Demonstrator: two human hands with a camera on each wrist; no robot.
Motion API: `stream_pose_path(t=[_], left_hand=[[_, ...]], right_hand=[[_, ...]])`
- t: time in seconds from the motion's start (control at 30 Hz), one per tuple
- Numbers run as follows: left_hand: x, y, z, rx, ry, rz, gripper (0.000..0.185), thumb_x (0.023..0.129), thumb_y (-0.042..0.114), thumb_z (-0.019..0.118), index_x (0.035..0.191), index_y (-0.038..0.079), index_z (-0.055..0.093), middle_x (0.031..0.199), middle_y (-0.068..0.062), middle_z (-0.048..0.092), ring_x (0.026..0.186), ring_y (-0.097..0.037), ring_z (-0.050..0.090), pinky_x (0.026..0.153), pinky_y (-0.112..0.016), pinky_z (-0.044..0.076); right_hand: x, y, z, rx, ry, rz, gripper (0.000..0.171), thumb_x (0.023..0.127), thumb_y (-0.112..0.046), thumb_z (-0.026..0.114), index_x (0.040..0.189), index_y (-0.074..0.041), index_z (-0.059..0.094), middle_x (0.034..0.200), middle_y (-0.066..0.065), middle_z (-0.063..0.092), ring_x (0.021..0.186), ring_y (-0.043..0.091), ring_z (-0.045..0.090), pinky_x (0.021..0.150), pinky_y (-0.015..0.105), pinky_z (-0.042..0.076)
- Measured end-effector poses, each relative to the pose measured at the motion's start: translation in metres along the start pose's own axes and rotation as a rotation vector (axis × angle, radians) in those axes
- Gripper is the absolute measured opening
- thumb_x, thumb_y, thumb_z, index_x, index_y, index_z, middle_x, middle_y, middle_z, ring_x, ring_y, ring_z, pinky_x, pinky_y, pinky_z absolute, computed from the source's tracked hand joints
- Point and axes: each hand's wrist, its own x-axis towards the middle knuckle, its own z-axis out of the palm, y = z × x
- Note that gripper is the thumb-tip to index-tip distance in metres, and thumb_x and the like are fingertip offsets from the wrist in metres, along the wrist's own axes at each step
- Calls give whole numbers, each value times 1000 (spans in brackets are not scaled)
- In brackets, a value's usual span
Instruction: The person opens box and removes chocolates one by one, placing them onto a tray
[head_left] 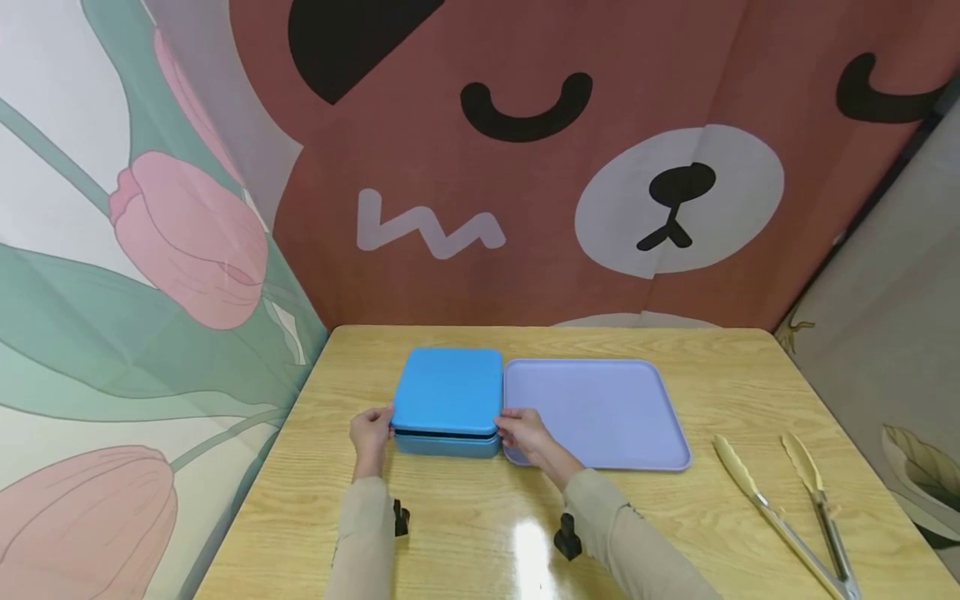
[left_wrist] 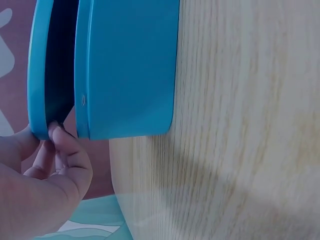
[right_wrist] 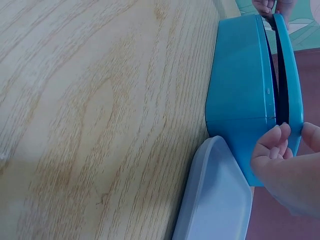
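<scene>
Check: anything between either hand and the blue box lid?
Nothing visible. Left hand and right hand already pinch the lid at its near corners; a dark gap shows above the box base. Each grip is unobstructed.

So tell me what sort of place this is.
Probably a staged recording corner, not a kitchen: cartoon bear backdrop and tulip cloth screen a small wooden table laid with tray and tongs.

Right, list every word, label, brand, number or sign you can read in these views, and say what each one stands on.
None: no readable text in any view.
Blue box: plain lid and sides, no label; a tiny mark on its side in the left wrist view is too small to read.
Lilac tray: blank.
Tongs: no marking visible.
Backdrop: only a cartoon bear face and a white zigzag shape, no letters.
</scene>
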Motion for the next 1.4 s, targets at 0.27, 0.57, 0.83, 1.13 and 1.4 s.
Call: stream_pose_path(t=[0.27, 0.57, 0.83, 1.13, 1.4], left_hand=[[-5, 4, 3, -127, 19, 0, 26, 88, 10, 58, 97, -14, 60, 75, -9, 55, 52, -7, 51, 49, -19, 48], [-6, 8, 5, -286, -29, -4, 33, 91, 16, 53, 101, -14, 55, 84, -15, 57, 57, -10, 60, 59, -27, 53], [-17, 11, 3, -467, -131, 0, 41, 91, 17, 53, 119, -11, 43, 84, -13, 62, 63, -17, 65, 59, -30, 54], [-30, 11, 0, -642, -286, -84, 55, 91, 2, 48, 139, 4, 21, 85, -12, 61, 64, -23, 65, 70, -36, 52], [-35, 15, -1, -667, -261, -93, 54, 93, -2, 43, 141, 2, 19, 99, -18, 53, 61, -23, 64, 70, -38, 52]], right_hand=[[-127, -126, 52, -32, -8, -110, 29, 82, -6, 64, 102, 14, 54, 80, 19, 59, 64, 20, 60, 55, 30, 51], [-189, -194, 82, -5, 62, -58, 34, 84, 9, 53, 113, 24, 42, 88, 19, 56, 64, 13, 59, 60, 25, 52], [-189, -192, 84, 20, 49, -52, 38, 86, 7, 52, 119, 21, 40, 86, 21, 59, 61, 16, 62, 58, 25, 53], [-193, -195, 86, 32, 50, -67, 38, 86, 5, 52, 120, 19, 41, 85, 17, 60, 61, 15, 62, 57, 24, 53], [-193, -194, 88, 21, 45, -93, 37, 86, 5, 53, 119, 17, 43, 93, 19, 57, 64, 16, 62, 57, 25, 53]])
